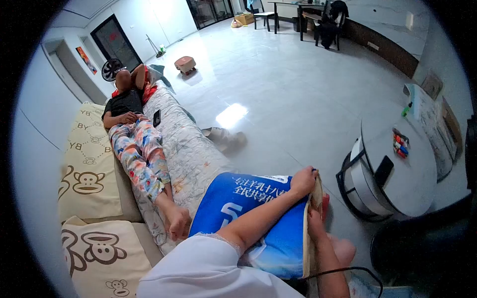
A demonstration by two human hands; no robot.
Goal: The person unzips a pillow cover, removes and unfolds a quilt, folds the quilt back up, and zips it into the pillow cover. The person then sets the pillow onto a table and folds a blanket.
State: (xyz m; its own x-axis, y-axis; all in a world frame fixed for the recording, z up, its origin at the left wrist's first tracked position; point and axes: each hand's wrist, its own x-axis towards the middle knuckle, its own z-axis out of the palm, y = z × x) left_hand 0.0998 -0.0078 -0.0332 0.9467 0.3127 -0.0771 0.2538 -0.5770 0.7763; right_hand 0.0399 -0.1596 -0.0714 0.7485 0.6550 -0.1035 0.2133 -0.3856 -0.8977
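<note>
Left of the round bench (422,191) is a blue bag (278,243) with pale edging, white Chinese lettering and a large white mark. The left hand (303,183) is curled over its bench-side rim (306,243); the right hand (315,223) is at that rim too, fingers hidden, its grip impossible to tell. The left forearm (266,212) covers some lettering; the white sleeve (198,268) hides a lower corner.

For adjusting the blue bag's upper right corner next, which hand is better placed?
Probably the left hand: it is at that corner of the blue rectangular bag with white lettering. The right hand sits lower along the same side.
</note>
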